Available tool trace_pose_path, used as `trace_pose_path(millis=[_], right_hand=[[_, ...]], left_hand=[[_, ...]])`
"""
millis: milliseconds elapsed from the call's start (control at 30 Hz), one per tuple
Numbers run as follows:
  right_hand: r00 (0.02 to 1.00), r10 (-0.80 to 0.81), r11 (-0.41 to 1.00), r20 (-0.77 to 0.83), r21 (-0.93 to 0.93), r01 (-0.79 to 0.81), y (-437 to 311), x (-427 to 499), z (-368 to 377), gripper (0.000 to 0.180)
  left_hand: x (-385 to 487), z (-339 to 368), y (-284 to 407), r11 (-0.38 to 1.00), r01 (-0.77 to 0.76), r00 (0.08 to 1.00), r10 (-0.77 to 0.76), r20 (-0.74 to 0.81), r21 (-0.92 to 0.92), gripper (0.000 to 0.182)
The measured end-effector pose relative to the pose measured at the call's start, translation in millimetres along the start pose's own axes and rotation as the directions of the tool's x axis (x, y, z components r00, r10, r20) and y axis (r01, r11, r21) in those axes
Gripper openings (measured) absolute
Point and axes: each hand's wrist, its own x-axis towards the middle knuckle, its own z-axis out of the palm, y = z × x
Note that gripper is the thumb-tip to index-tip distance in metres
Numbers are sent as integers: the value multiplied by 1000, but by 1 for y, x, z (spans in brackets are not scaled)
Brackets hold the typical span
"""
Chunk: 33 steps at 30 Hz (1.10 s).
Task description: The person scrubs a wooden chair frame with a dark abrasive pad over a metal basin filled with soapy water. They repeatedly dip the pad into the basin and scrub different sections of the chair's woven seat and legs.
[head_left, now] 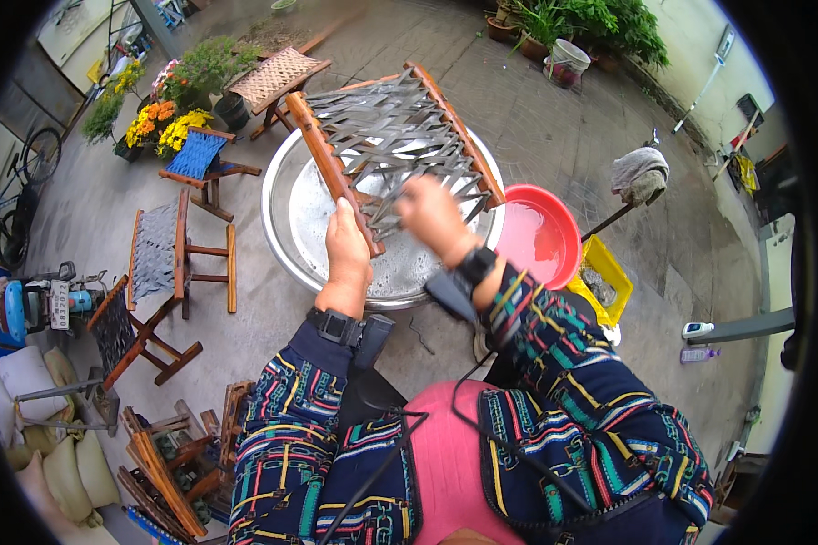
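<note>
A wooden folding stool with a seat of woven grey straps [388, 122] is held tilted over a large stainless steel basin [273, 228]. My left hand [347, 248] grips the near end of its left wooden rail, thumb on top. Against the near part of the weave is my right hand [433, 214], blurred, with curled fingers; whether it holds anything is unclear. Foamy water [395, 269] shows in the basin below the stool. A red plastic basin [572, 235] of water stands close on the right.
At left stand stools with blue [194, 153], grey [153, 255] and black [114, 327] woven seats. A pile of wooden frames [160, 470] lies lower left. A yellow crate [617, 272] and a post draped with cloth [641, 174] are at right. Potted flowers [150, 122] stand beyond.
</note>
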Motion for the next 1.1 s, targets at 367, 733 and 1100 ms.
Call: trace_pose_path(millis=[367,733,1100], right_hand=[[973,-16,998,-231,-62,2,31,22,-36,9],[975,-198,962,-103,-210,173,4,25,-7,4],[976,-159,962,-146,-243,121,5,25,-8,6]], left_hand=[[0,-2,-2,997,-21,1000,22,-6,69,44],[2,-5,-6,995,-22,1000,21,12,99,50],[2,-4,-6,997,-34,999,33,6,71,44]])
